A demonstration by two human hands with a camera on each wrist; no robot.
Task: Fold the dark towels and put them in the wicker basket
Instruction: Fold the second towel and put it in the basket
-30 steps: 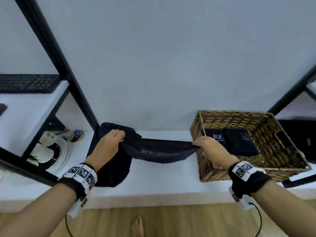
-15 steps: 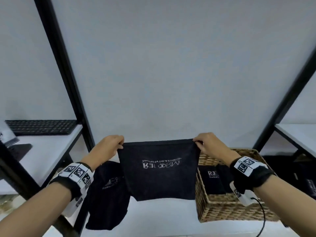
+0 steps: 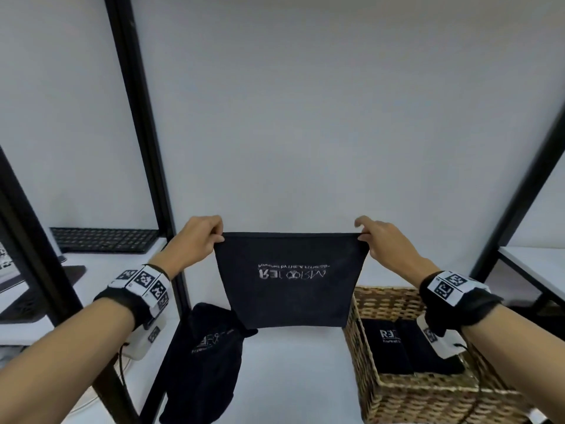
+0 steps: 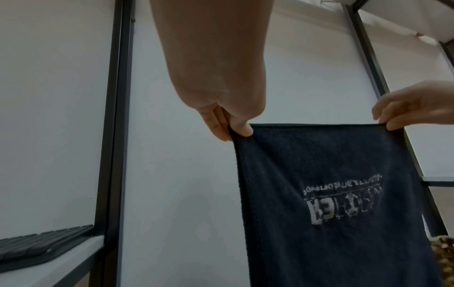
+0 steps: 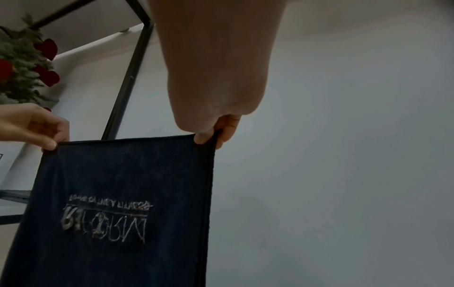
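Dark towel (image 3: 287, 280), spread flat in the air.
We pinch its top corners, left hand (image 3: 198, 240) and right hand (image 3: 382, 243); the lower edge hangs above the tabletop (image 3: 299, 377), beside the wicker basket (image 3: 428, 402).

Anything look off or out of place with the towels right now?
The held towel hangs with its white print upside down and mirrored, both hands pinching its top corners. Another dark towel lies crumpled and unfolded on the white shelf, left of the wicker basket.
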